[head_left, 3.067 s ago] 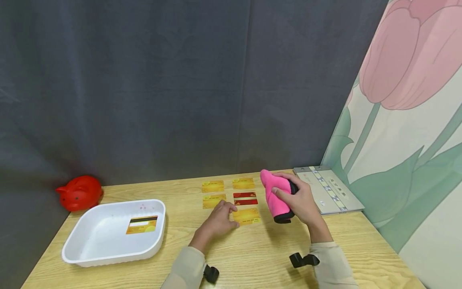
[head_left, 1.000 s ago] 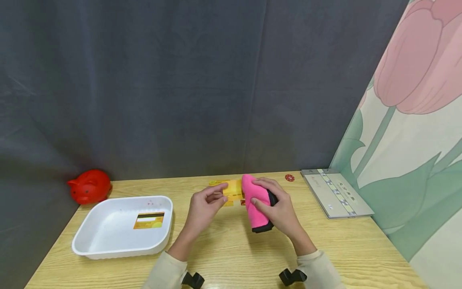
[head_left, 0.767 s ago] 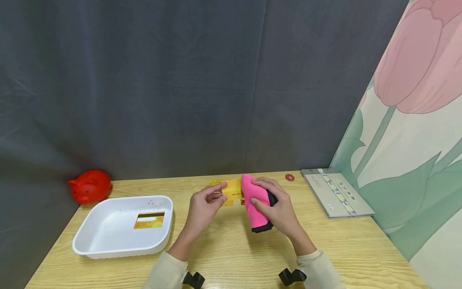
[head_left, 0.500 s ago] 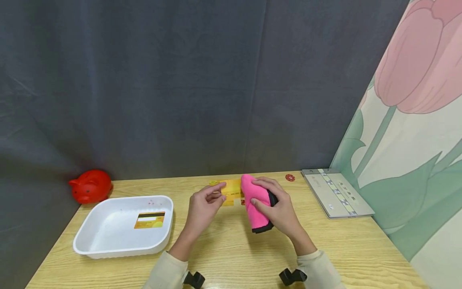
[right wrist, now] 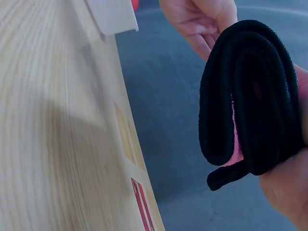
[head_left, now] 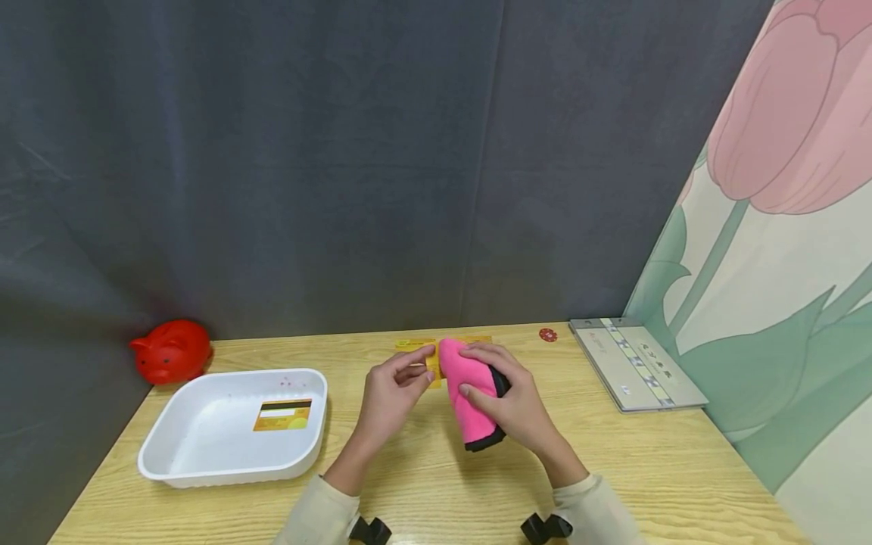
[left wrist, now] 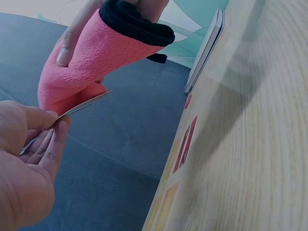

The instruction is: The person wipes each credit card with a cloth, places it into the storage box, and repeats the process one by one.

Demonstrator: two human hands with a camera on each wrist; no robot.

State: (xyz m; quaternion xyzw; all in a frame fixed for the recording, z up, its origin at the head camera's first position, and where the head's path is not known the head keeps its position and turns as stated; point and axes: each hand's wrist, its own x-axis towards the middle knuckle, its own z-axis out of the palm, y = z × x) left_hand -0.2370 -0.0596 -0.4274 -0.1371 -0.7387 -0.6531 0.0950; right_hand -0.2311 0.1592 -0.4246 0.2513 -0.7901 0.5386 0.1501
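My left hand (head_left: 390, 387) pinches a thin yellow card (left wrist: 85, 104) by one edge, raised above the table. My right hand (head_left: 516, 395) grips a folded pink towel (head_left: 468, 395) with black edging. In the head view the towel hides most of the held card. In the left wrist view the card's free end lies right against a fold of the pink cloth. Edge-on in the right wrist view, the towel shows its stacked black border (right wrist: 250, 101). Behind the hands, yellow cards (head_left: 411, 344) and a red striped card (left wrist: 186, 144) lie on the table, partly covered in the head view.
A white tray (head_left: 191, 439) stands at left with a black-striped yellow card (head_left: 282, 415) in it. A red piggy bank (head_left: 172, 353) sits behind it. At right are a red poker chip (head_left: 548, 334) and a grey album (head_left: 636, 365). A dark curtain (head_left: 341, 189) backs the table.
Since the oldest frame, my left hand has picked the nearest yellow card up off the table. In the last half second, my right hand has brought the towel left, over the card.
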